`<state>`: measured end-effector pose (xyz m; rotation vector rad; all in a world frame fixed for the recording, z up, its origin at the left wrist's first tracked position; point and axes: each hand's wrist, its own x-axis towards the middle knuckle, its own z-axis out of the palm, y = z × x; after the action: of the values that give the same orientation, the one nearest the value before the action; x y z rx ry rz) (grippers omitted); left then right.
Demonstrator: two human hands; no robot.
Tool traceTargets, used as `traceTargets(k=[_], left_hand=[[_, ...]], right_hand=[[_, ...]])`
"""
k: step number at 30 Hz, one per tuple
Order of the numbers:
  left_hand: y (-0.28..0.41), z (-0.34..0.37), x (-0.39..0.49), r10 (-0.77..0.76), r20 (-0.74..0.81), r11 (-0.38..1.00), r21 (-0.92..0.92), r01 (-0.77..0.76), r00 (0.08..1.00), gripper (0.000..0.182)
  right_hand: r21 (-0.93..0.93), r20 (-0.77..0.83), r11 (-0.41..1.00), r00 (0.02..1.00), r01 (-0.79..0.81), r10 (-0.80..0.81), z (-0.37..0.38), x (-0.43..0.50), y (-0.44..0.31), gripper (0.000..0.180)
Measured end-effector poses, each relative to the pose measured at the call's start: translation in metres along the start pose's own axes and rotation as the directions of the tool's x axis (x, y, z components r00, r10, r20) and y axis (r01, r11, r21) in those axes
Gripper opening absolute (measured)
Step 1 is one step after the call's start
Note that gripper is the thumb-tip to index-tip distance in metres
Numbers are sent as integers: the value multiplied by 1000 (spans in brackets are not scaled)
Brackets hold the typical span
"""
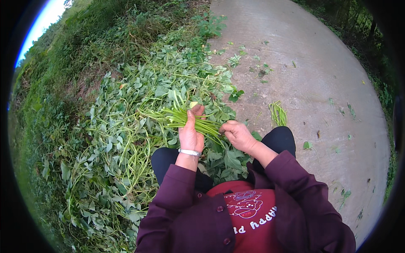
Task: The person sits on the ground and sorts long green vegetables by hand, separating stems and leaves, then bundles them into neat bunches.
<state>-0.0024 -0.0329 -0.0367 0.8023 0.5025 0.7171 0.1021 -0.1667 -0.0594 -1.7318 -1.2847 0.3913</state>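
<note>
My left hand [192,131] grips a bundle of green leaf stalks [180,117], its thumb across the top. The stalks lie crosswise in the palm, their cut ends to the left. At the bundle's right end is my right hand [239,135], its fingers curled in at the stalk tips; whether it pinches some of them is hidden. Below and around both hands spreads a heap of leafy vines [126,132], probably sweet potato. A small separate bunch of stalks [278,114] lies on the concrete, beyond my right knee.
A concrete path [335,95] runs along the right, with scattered leaf scraps and a loose leaf [307,145] on it. Weedy growth [82,38] covers the bank at the left. My dark-trousered knees [278,142] flank the vines.
</note>
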Motion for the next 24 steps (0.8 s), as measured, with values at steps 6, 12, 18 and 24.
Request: traceTargets(k=[6,12,18,24], left_hand=[[-8,-28,33,-7,-405,991,-123,-47,914,44],[-19,-18,51,15,-522,976,-180,-127,853,51],[-35,8,46,-82,-529,971,-233,-52,844,41],[-45,25,32,-47,-422,976,-212,-48,905,49]], right_hand=[[148,-172,984,982,104,-78,0,2,6,11],[-232,107,972,994,39,-15,18,-3,11,36],[-260,-101,965,995,-8,-19,24,0,28,29],[-94,-285,995,959,-39,11,22,6,28,18]])
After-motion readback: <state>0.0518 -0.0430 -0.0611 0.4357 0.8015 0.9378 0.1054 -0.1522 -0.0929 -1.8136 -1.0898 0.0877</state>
